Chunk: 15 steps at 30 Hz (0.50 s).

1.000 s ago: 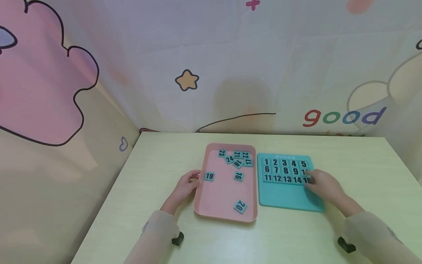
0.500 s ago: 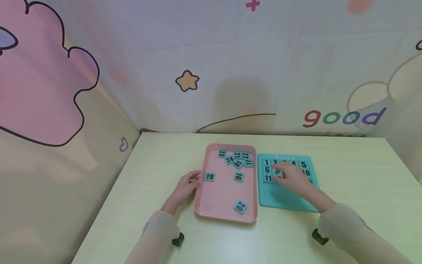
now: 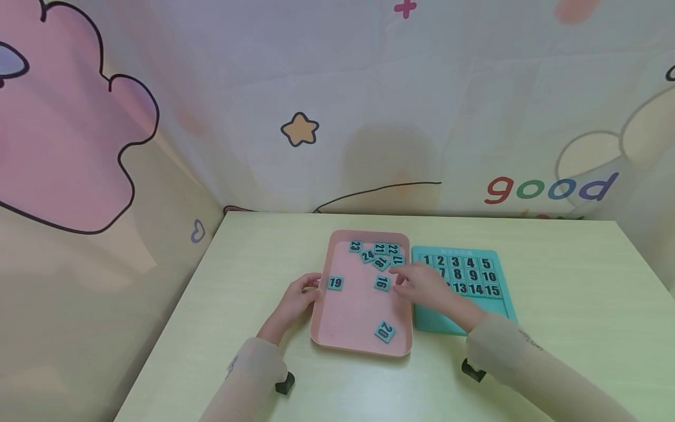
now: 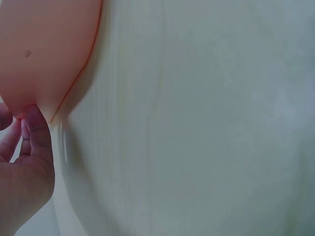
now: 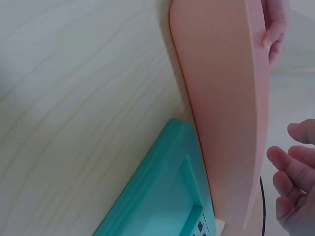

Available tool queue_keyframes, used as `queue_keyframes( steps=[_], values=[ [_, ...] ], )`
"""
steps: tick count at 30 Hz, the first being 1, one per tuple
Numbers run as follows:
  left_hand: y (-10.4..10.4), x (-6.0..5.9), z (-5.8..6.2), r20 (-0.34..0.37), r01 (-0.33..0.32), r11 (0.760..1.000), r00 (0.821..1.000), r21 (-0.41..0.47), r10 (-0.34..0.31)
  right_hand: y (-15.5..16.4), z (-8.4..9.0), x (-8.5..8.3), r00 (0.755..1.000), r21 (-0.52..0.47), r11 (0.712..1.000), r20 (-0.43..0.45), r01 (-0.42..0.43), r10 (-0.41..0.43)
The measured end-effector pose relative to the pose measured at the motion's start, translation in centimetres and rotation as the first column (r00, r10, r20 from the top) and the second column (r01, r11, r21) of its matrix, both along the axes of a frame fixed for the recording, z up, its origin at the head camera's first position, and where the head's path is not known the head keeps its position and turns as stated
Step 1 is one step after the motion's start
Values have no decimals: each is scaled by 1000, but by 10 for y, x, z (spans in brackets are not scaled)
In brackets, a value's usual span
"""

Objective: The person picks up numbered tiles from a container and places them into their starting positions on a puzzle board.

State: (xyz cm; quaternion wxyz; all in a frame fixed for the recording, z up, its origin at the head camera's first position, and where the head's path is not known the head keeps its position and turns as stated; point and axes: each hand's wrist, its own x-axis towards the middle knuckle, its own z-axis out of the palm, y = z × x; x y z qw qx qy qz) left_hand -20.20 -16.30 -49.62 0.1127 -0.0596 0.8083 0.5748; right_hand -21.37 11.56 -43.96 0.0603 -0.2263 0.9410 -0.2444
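My left hand (image 3: 294, 300) pinches the left rim of a pink tray (image 3: 345, 325) between thumb and fingers; the left wrist view shows the thumb (image 4: 38, 128) against the tray wall. Reaching over the tray's right rim, my right hand (image 3: 426, 287) has its fingers apart and nothing between them. Just left of its fingertips lies tile 16 (image 3: 382, 283). Farther back, tiles 18 (image 3: 380, 262), 17 (image 3: 398, 260), 24 (image 3: 367, 256) and several others cluster. Tile 19 (image 3: 335, 283) is at the left and tile 20 (image 3: 385, 332) near the front.
Right of the tray stands a teal board (image 3: 501, 306) with rows of number tiles such as 15 (image 3: 493, 291). My right forearm (image 3: 466, 313) covers part of it. Both lie on a pale wooden table (image 3: 569, 281), with a printed curtain (image 3: 369, 88) behind.
My right hand has moved left from the tile 15 area across the board to the tray's right side. The left hand and the tray have stayed in place.
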Motion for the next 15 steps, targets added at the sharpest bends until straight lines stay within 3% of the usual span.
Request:
queue_keyframes(
  steps=[7,15],
  values=[
    [-1,0,1,-3,7,1000,1000,7,-7,-19,-14,-11,999,119,993,-31,15,-12],
    [-1,1,2,-1,9,1000,1000,6,-9,-31,-27,-14,990,266,962,-140,68,-31]
  ],
)
